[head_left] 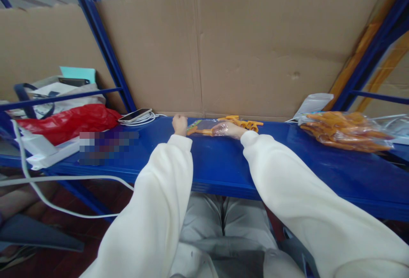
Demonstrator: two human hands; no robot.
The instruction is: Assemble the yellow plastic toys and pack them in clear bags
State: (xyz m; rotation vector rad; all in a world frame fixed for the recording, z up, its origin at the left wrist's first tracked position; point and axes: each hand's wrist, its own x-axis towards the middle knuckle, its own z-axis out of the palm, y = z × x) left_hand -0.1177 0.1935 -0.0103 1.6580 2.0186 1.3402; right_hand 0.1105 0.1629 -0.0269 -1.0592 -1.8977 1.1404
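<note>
Your right hand [224, 129] is pinching the clear, orange-filled plastic bag [205, 128], stretching toward nine o'clock; left hand [180, 124] is curling, hold unclear.

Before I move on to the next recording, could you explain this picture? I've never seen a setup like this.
There is no machine here: a person works with two bare hands, and a head-worn camera looks forward and down along their white sleeves. The right hand grips a clear plastic bag with orange pieces in it. The left hand is curled at the bag's left end; its exact grip is hard to make out. More orange plastic pieces lie just behind the right hand. On the blue shelf, packed orange pieces sit to the right; a phone and a red plastic bag are to the left. Cardboard stands behind.
</note>
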